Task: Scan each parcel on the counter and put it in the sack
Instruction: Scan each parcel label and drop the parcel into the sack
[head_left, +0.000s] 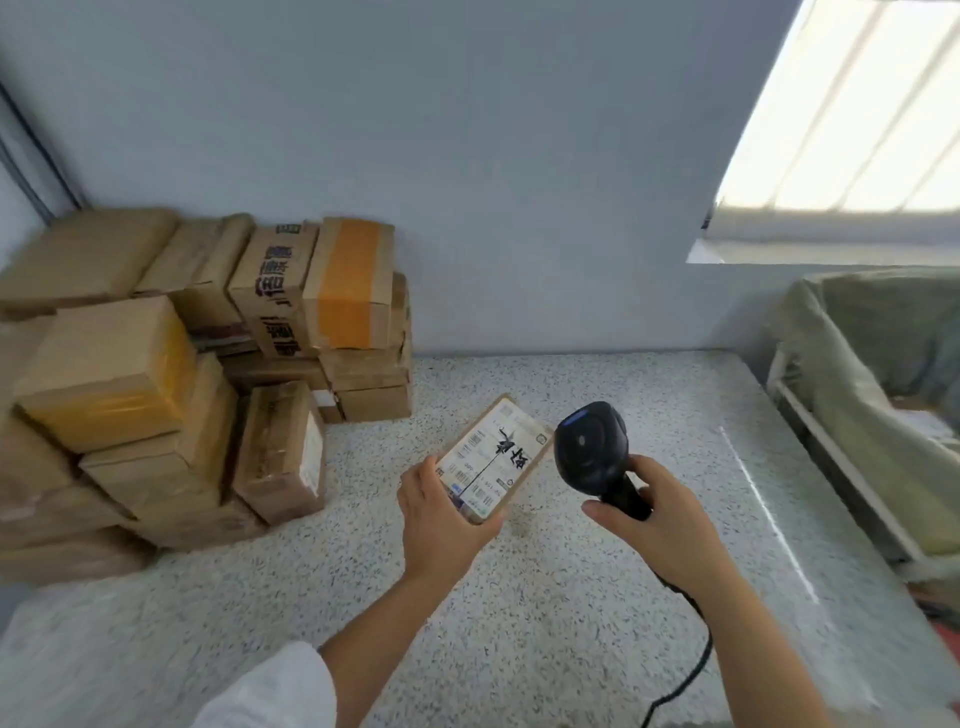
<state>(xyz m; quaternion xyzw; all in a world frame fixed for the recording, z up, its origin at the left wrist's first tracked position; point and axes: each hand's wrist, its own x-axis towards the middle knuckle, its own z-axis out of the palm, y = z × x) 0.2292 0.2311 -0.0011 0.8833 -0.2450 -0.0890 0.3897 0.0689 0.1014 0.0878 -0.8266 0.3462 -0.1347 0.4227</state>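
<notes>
Parcel (493, 462): a small flat box at mid-scene, label up, apparently lifted just clear of the speckled tabletop (519, 623). The left grip (441, 514) is closed round its near end. The right grip (660, 525) is wrapped on the handle of the scanner (592, 447), whose head sits just right of the label and whose cable (691, 665) trails toward the viewer. To scan well, the label is best kept flat and turned toward the scanner window, with the fingers off the barcodes. Farther left, the stacked boxes (208, 374) wait. The sack (857, 364) stands open at far right, beyond the tabletop edge.
</notes>
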